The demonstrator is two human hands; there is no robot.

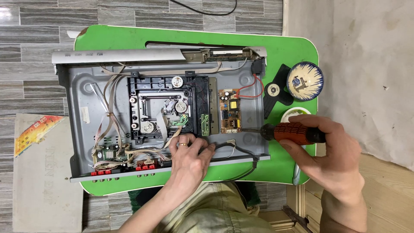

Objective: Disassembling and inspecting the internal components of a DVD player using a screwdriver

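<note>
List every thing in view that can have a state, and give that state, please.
Grey metal disc player chassis: cover off, inside exposed.
Red-handled black screwdriver: held in right hand, tip at small brown circuit board.
Left hand: resting on chassis rear edge.
Blue-white ceramic bowl: upright.

A table (108,39) fills the middle of the frame, and an opened player chassis (82,99) lies on it. The disc drive (166,108) sits in the chassis centre, with a circuit board (230,111) just right of it. The left hand (189,157) rests on the chassis's lower edge, below the drive. The right hand (332,151), at centre right, holds a screwdriver (293,133) whose tip reaches the board's lower right corner. A bowl (305,81) stands at the table's upper right edge.
</note>
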